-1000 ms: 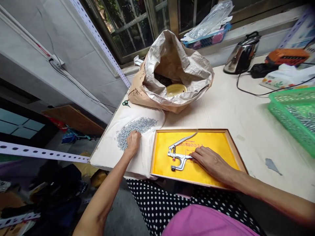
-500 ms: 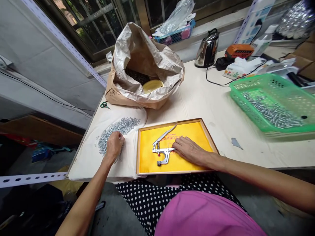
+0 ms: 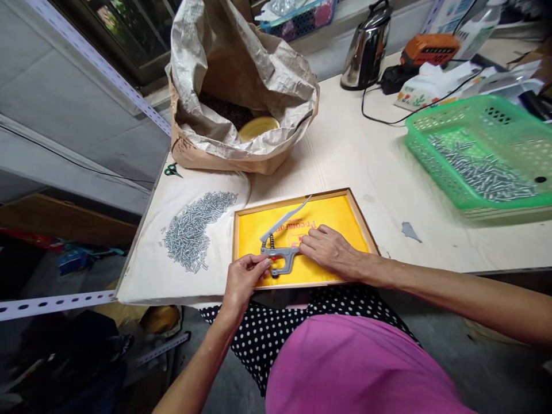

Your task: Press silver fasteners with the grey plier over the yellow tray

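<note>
Grey snap-fastener pliers (image 3: 282, 253) with a raised lever and a dark spring lie over a shallow yellow-lined tray (image 3: 237, 236). My right hand (image 3: 330, 250) is closed around the end of their lower handle. At the jaw, my left hand (image 3: 246, 277) pinches with thumb and forefinger; whatever small piece sits between the fingertips is too small to make out. A red bit shows at the jaw beside those fingertips. To the left, a heap of small silvery metal pieces (image 3: 190, 230) is spread on the pale cloth.
Behind the tray stands a big open paper sack (image 3: 224, 158) with a yellow bowl inside. A green basket (image 3: 435, 181) at right holds more metal pieces. Small green-handled scissors (image 3: 173, 170) lie at left. A kettle (image 3: 366, 49) and an orange battery pack (image 3: 431, 49) stand farther back.
My left hand has moved right, from the heap of metal pieces to the jaw of the pliers. My right hand stays on the handle. The camera view has tilted slightly downward.
</note>
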Demonstrator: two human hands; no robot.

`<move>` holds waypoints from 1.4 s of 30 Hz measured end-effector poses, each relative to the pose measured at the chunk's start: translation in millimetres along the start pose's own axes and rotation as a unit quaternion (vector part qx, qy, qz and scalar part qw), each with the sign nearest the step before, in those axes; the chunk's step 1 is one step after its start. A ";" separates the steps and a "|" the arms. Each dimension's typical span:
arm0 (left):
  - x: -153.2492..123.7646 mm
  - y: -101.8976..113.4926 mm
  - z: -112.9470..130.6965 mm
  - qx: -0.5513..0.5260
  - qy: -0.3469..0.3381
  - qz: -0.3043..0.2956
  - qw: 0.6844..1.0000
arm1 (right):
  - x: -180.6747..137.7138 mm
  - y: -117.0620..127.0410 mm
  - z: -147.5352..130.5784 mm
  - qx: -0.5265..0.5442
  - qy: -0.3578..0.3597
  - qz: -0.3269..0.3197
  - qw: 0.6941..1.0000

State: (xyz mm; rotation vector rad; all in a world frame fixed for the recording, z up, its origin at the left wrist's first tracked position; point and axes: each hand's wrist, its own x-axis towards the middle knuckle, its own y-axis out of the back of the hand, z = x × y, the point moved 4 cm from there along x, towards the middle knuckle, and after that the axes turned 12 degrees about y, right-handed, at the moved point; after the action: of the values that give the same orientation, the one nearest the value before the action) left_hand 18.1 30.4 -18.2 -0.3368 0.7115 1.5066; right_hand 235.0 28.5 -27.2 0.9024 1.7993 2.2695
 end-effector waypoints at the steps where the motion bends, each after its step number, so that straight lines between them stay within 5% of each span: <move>1: 0.1 -0.5 -2.1 0.013 0.003 0.005 1.000 | -0.2 -0.9 0.0 0.002 -0.002 -0.004 1.000; 10: 2.5 -3.8 -10.8 0.110 0.008 0.027 0.994 | -3.6 -12.6 -1.6 0.009 -0.019 -0.017 1.000; 25: 17.2 -7.8 16.6 0.293 0.052 -0.074 0.952 | -6.9 -20.6 -2.4 0.063 -0.031 -0.040 0.997; 42: 19.8 -6.2 4.6 0.287 0.067 -0.085 0.952 | -5.6 -12.4 7.3 0.102 -0.011 -0.076 0.992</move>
State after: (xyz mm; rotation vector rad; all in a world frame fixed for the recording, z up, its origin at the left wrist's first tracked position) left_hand 23.5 48.3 -28.3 -0.0517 1.1597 1.0606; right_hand 239.9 35.9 -39.8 0.7843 2.0427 2.0056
